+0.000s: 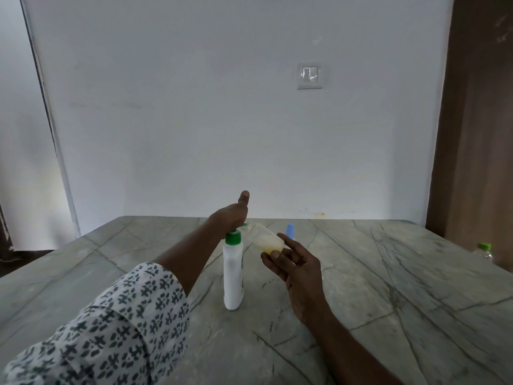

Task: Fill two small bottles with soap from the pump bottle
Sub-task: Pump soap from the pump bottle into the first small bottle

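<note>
My left hand (231, 213) presses flat on the pump (234, 237), fingers open; my right hand (295, 266) grips a tilted bottle (266, 240) at the spout.

This looks like a plain room in a home. A grey-green veined stone tabletop (388, 301) fills the lower frame, against a bare white painted wall (194, 107). A white plastic wall switch plate (310, 75) sits upper right of centre, with a brown wooden door panel (483, 120) at the right edge.
</note>
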`<state>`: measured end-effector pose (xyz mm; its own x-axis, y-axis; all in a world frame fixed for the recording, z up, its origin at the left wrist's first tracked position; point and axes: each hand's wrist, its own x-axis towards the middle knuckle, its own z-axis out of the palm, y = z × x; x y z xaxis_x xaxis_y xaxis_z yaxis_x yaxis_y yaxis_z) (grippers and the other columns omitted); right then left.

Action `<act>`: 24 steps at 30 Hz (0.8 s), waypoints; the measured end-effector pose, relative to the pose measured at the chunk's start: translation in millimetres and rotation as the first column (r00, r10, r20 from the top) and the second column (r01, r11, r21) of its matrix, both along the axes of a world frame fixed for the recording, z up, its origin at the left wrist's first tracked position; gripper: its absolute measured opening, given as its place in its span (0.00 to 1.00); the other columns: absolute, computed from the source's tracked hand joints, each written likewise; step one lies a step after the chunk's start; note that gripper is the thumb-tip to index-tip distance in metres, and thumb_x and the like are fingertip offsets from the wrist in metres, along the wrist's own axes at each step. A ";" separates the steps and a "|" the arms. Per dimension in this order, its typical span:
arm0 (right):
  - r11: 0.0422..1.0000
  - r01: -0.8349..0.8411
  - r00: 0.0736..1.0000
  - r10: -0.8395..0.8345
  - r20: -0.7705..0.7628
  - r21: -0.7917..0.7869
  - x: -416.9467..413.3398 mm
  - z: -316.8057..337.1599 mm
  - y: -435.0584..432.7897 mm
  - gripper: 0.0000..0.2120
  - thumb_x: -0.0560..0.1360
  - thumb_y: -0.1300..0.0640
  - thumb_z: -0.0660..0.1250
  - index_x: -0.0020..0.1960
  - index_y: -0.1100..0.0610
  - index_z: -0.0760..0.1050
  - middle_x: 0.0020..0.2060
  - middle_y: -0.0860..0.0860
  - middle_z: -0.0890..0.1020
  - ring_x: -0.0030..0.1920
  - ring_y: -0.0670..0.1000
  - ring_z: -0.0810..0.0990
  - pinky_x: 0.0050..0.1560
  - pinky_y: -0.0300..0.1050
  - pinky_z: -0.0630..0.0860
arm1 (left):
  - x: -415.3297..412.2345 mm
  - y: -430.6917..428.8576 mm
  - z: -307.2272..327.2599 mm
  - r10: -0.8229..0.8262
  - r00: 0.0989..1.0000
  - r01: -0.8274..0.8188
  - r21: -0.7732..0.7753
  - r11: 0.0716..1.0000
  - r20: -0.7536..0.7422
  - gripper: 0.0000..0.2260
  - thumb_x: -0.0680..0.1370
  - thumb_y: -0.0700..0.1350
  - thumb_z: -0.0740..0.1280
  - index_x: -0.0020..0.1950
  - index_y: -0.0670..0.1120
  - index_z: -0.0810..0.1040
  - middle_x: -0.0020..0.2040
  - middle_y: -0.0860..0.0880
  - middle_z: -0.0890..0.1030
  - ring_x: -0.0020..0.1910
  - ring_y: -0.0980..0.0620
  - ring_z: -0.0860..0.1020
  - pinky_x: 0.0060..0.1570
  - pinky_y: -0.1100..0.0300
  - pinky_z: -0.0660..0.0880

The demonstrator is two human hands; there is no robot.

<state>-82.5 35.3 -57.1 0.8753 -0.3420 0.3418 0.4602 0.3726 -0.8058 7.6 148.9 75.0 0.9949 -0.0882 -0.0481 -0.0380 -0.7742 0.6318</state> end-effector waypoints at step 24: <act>1.000 -0.013 1.000 0.013 -0.015 0.007 -3.8 3.4 2.5 0.16 0.73 0.70 0.69 0.59 0.58 0.77 0.49 0.57 0.86 0.49 0.62 0.85 0.52 0.52 0.83 | 1.7 1.3 -1.0 -0.007 1.000 0.007 0.026 1.000 0.006 0.37 0.79 0.66 0.39 0.77 0.41 0.60 0.75 0.38 0.62 0.73 0.40 0.63 0.71 0.47 0.60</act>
